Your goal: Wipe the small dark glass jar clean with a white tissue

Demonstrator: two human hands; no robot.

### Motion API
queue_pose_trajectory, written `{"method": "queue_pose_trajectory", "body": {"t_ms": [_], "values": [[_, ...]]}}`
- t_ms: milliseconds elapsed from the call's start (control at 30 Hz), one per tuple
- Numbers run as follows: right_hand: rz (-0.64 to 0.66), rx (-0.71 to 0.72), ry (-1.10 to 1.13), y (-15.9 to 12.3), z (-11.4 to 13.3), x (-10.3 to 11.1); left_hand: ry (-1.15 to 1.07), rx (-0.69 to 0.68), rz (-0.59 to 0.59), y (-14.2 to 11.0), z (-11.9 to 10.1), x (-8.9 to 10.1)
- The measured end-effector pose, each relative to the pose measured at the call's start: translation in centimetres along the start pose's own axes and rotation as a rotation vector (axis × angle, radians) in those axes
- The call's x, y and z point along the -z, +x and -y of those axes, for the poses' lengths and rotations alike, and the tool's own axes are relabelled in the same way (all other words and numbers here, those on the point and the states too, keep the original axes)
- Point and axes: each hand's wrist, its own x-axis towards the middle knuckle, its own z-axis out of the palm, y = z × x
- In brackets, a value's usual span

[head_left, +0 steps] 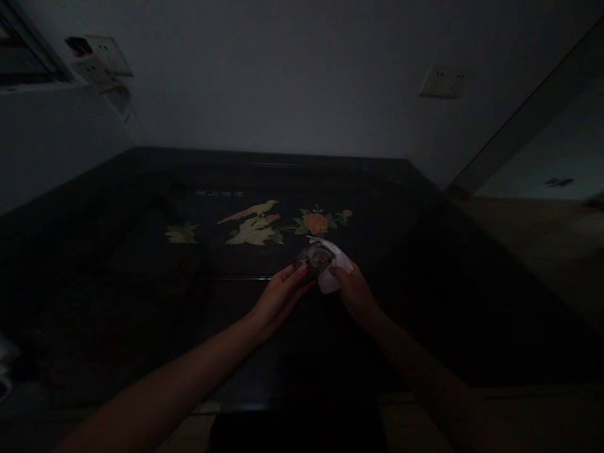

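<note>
My left hand (283,292) is closed on a small, clear, shiny object (314,257), possibly glass or plastic; the dim light hides its exact kind. In my right hand (353,289) is a white cloth or tissue (334,270), pinched between thumb and fingers. The white sheet lies against the right side of the clear object. Both hands are close together above the dark table (283,352), just in front of its bird and flower picture.
A bird figure (252,229) and an orange flower (315,223) decorate the glossy tabletop. Behind it rises a pale wall (274,82) with a socket (442,82) at right and more sockets (101,60) at left. A whitish thing (5,365) shows at the left edge.
</note>
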Motion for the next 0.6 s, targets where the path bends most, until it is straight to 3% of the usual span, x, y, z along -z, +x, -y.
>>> {"method": "queue_pose_trajectory", "body": {"t_ms": [100,267,400,600], "values": [[0.004,0.06,-0.046,-0.1,-0.2,0.0,-0.002,0.0,-0.001,0.0,0.0,-0.1],[0.092,0.44,-0.395,-0.9,0.8,0.2,0.006,-0.005,0.002,-0.1,-0.1,-0.1],[0.184,0.648,-0.628,-1.6,1.4,0.2,0.018,-0.018,0.015,0.0,0.0,-0.1],[0.249,0.787,-0.82,-1.7,1.5,0.0,0.052,-0.023,-0.02,0.1,0.0,-0.1]]}}
